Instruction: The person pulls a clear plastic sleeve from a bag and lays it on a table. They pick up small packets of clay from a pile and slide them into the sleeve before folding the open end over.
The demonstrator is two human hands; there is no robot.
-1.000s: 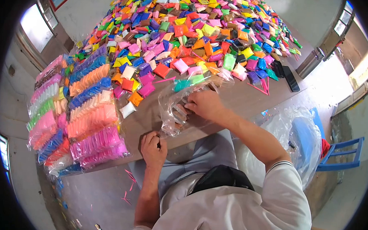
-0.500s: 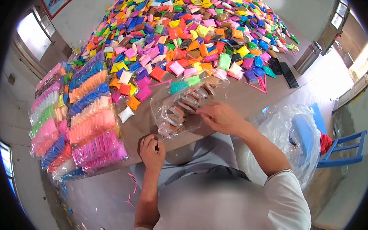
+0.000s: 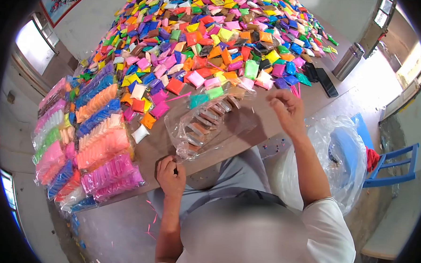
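A clear plastic bag lies near the table's front edge with a row of brown packets in it. My left hand rests at the table edge, just below the bag, with its fingers curled closed. A small dark spot shows between those fingers; what it is I cannot make out. My right hand is raised to the right of the bag, apart from it, fingers loosely bent and nothing visible in them. A teal packet and a green packet lie at the bag's far side.
A large heap of coloured packets covers the table's back. Filled bags are stacked at left. A phone and a steel flask stand or lie at right. A big plastic sack and blue chair are beside the table.
My right hand has left the bag of brown packets and moved up and to the right. My left hand stays at the table edge, and the bag stays in place.
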